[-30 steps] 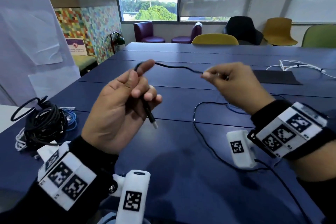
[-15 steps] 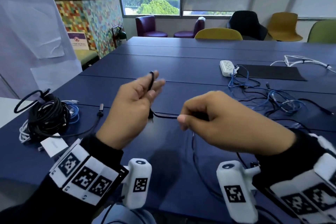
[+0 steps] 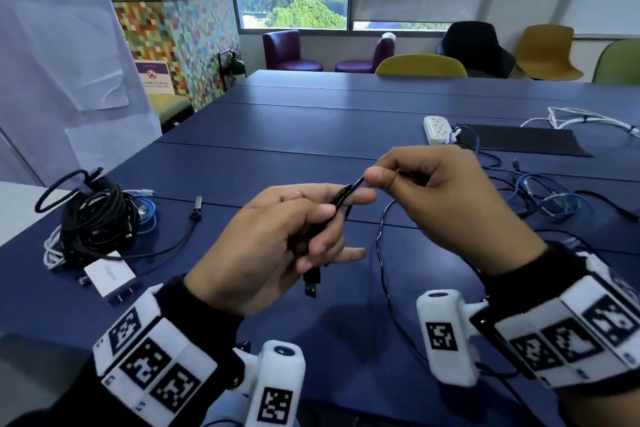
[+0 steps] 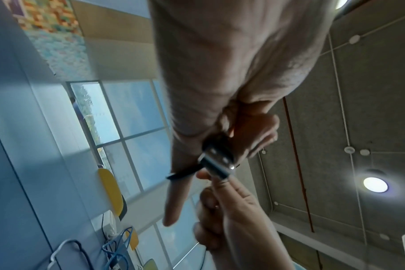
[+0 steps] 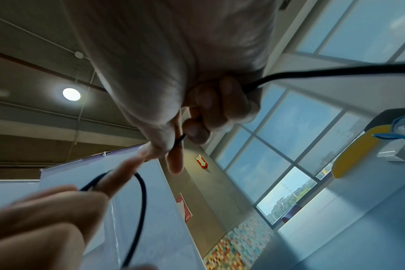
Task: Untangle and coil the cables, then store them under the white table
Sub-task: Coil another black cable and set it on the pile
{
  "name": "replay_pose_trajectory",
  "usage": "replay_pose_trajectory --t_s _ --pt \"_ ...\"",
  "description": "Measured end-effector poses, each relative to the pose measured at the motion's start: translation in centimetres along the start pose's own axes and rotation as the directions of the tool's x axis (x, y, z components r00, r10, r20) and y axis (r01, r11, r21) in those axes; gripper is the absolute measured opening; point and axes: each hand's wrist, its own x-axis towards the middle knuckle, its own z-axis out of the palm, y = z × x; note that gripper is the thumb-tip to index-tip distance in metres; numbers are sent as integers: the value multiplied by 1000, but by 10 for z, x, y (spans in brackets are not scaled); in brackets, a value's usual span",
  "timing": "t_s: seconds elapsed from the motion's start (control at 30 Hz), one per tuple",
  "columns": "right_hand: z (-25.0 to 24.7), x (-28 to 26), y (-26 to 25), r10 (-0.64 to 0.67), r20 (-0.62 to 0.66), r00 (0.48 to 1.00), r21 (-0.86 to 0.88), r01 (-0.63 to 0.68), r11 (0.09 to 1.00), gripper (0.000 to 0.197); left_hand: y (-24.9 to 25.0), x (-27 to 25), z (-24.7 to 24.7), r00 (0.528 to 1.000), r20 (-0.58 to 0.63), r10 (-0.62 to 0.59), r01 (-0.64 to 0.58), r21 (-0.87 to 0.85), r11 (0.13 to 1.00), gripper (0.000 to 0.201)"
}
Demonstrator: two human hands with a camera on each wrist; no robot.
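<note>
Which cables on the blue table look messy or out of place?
The blue cables lie in a loose tangle at right, near the power strip. The black cable bundle at left is heaped, with white and blue strands poking out.

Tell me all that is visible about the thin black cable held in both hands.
The thin black cable looks rubbery and ends in a silver USB plug hanging below the left hand, which grips a small loop of it. The right hand pinches the next stretch beside the left fingertips. The rest drops in a slack curve onto the blue table.
</note>
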Motion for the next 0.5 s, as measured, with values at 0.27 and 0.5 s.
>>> replay_pose_trajectory --t_s 0.27,0.5 --pt "20 -8 26 10 82 997 -130 1 991 22 -3 6 7 997 47 61 -49 -215 975 38" --pt "27 -17 29 79 110 991 -165 -60 984 23 -9 12 5 992 -22 124 -125 -304 944 40"
